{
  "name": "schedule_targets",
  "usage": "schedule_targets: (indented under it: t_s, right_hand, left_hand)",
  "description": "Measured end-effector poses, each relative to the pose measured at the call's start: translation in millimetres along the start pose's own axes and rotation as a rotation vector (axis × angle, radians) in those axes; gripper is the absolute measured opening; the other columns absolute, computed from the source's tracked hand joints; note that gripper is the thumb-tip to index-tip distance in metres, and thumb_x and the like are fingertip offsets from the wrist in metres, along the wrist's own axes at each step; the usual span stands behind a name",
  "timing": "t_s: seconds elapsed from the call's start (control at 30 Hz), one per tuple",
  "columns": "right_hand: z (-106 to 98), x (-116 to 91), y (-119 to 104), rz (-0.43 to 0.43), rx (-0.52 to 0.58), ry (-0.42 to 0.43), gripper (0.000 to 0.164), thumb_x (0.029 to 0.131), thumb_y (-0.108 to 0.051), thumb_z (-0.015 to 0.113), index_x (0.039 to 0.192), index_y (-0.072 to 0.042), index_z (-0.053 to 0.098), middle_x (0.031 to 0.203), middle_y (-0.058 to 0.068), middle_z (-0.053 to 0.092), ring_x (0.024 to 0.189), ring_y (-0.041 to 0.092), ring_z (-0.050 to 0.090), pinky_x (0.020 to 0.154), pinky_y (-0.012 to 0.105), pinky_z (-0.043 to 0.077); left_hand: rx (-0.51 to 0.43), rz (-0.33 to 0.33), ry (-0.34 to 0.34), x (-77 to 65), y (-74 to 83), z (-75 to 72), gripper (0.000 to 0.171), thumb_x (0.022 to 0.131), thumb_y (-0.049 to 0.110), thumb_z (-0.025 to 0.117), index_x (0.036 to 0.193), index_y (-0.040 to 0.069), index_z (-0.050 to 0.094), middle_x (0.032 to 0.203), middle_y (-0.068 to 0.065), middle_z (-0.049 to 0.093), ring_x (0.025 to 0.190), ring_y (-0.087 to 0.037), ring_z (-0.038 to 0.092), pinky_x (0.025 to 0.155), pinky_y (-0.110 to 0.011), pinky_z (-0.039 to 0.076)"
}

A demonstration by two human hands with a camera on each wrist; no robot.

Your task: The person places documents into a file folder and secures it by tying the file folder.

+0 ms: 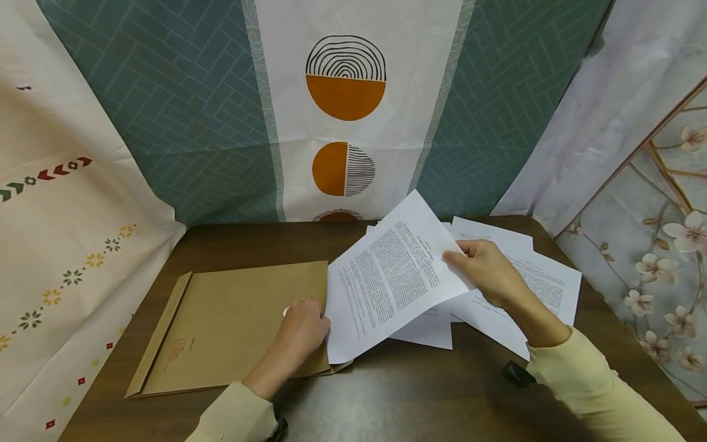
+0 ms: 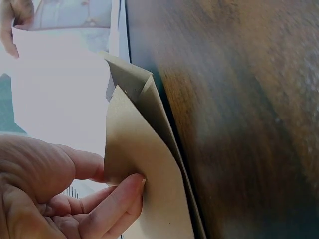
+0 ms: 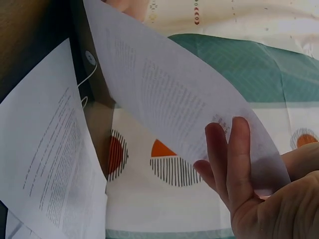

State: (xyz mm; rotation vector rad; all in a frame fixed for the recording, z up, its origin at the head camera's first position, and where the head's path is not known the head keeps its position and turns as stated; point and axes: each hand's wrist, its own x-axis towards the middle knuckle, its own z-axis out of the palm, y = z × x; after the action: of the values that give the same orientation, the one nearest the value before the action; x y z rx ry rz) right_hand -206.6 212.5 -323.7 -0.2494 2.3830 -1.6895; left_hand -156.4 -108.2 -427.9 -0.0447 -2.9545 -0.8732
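A large brown paper envelope (image 1: 237, 325) lies flat on the dark wooden table (image 1: 397, 393), its open end facing right. At that end my left hand (image 1: 301, 328) pinches the upper layer between thumb and fingers, and the mouth (image 2: 134, 94) gapes in the left wrist view. My right hand (image 1: 486, 270) holds a printed sheet of paper (image 1: 386, 276) by its right edge, thumb on the printed face. The sheet is raised and tilted, its left edge right at the envelope's mouth. Fingers (image 3: 238, 154) spread along the sheet in the right wrist view.
Several printed sheets (image 1: 544, 285) lie overlapping on the table at the right, partly behind the held sheet. A white string button (image 3: 90, 58) with a loose cord shows on the envelope. Patterned cloths (image 1: 215, 110) hang behind and beside the table.
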Motion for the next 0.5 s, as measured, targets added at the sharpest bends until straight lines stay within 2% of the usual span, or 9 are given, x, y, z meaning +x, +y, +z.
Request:
schedule_targets:
  t_s: [0.23, 0.5]
  right_hand:
    - [5.3, -1.5, 0.8, 0.015, 0.013, 0.013, 0.040, 0.105, -0.012, 0.055, 0.132, 0.017, 0.056, 0.098, 0.015, 0.075, 0.075, 0.017, 0.074, 0.064, 0.031, 0.059]
    - [-2.8, 2.2, 8.0, 0.068, -0.005, 0.022, 0.045, 0.106, -0.018, 0.055, 0.137, 0.014, 0.055, 0.103, 0.012, 0.075, 0.080, 0.013, 0.073, 0.064, 0.026, 0.056]
  left_hand:
    - [0.006, -0.002, 0.011, -0.3, -0.6, 0.6, 0.035, 0.079, -0.002, 0.056, 0.055, 0.013, 0.035, 0.062, -0.002, 0.040, 0.054, -0.019, 0.037, 0.047, -0.031, 0.029]
    - [0.029, 0.003, 0.021, 0.1, 0.1, 1.5, 0.035, 0.078, -0.001, 0.058, 0.054, 0.012, 0.037, 0.063, -0.005, 0.048, 0.056, -0.022, 0.042, 0.048, -0.033, 0.034]
